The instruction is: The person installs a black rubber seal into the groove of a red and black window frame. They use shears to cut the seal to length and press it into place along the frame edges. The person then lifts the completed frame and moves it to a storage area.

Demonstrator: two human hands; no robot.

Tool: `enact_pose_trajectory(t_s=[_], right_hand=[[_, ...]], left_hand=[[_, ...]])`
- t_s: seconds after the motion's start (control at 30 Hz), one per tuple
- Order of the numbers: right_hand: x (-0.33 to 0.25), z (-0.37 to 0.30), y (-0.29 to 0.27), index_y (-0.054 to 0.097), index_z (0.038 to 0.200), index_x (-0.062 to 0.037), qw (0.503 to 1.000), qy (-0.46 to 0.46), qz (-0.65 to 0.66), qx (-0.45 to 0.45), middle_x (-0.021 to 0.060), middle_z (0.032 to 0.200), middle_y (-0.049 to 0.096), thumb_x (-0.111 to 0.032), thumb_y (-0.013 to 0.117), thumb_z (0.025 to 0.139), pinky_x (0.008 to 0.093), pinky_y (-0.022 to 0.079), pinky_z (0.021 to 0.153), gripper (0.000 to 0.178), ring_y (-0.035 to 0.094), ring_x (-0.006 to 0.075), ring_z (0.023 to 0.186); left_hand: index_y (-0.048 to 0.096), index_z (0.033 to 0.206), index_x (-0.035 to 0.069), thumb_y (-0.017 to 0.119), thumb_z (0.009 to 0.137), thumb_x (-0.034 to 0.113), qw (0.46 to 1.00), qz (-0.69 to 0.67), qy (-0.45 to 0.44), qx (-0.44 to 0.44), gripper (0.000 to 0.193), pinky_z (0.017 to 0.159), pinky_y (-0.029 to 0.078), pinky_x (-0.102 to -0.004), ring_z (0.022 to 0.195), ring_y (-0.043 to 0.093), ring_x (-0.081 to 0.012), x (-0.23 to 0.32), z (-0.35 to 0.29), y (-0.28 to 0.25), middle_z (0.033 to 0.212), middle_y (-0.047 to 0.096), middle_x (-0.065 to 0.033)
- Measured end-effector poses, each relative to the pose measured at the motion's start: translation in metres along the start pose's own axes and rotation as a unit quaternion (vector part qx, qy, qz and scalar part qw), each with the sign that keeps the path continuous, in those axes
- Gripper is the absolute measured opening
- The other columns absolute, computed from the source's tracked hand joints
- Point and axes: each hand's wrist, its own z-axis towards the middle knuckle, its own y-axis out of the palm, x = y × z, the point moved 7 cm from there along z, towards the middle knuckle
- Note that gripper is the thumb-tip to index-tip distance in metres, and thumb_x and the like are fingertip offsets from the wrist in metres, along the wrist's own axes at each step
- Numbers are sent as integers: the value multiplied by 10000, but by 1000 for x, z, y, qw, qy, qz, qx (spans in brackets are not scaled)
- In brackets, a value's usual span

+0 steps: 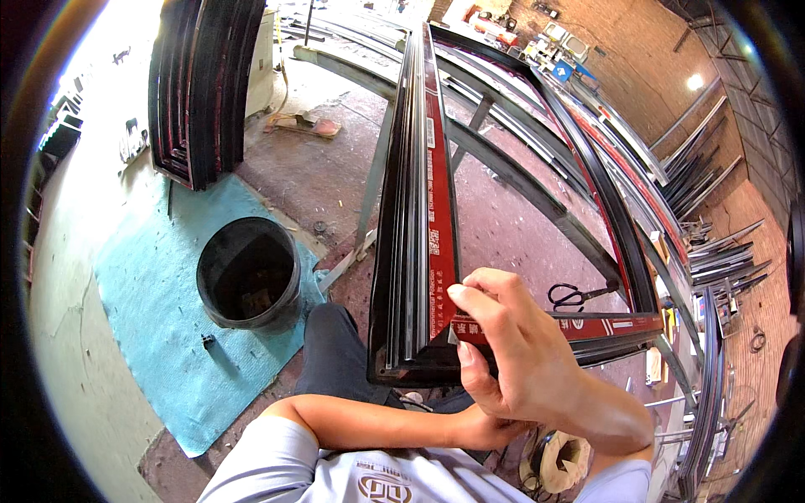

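A black metal frame (386, 251) with red printed protective film (443, 251) on its face stands tilted in front of me. Over its near corner is my right hand (524, 352), its fingers bent and the thumb apart from the forefinger. Both tips are close to the film where its strips meet, and no held thing shows between them. My left forearm crosses low in front of my body. Below the right wrist, my left hand (488, 429) is mostly hidden, fingers included. Black-handled scissors (567, 296) rest by the frame's lower bar.
A black bucket (289, 306) stands on a blue sheet (151, 335) at the left. Behind it, several dark frames (201, 101) stand upright together. Grey metal rails (528, 189) run behind the frame. Long profiles (704, 189) are stacked at the far right, and a tape roll (560, 461) sits below my right arm.
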Motion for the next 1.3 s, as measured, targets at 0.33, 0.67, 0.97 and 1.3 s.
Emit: enact_pose_trajectory(t_s=[0.33,0.67,0.97,1.3], right_hand=[[7,2,7,475,1511,20,996,56,3,-74,148,957,568,-415,753,972,449,498,785,746,568,326,859],[0,8,10,480,1584,-49,993,57,-31,-95,111,842,462,-344,733,982,417,471,718,717,505,289,764],[23,-5,-2,467,1535,44,969,209,41,-129,274,1268,658,-484,810,913,461,502,1050,885,659,419,1179],[16,-2,3,617,1137,92,986,127,-14,-102,205,950,592,-476,756,943,473,501,799,616,595,390,873]], left_hand=[[682,1275,-13,644,1041,47,999,-35,1,-2,244,1015,529,-455,1194,656,-329,7,5,0,1253,701,-185],[676,1274,7,660,1013,24,996,-78,31,42,262,974,546,-443,1162,659,-315,-5,5,4,1227,689,-179],[647,1218,-26,642,1024,50,996,-86,-29,16,209,879,562,-416,1016,685,-260,9,11,-7,1093,711,-158],[649,1195,-19,674,974,29,993,-110,-38,20,227,872,560,-426,1017,690,-287,-13,5,-5,1097,705,-166]])
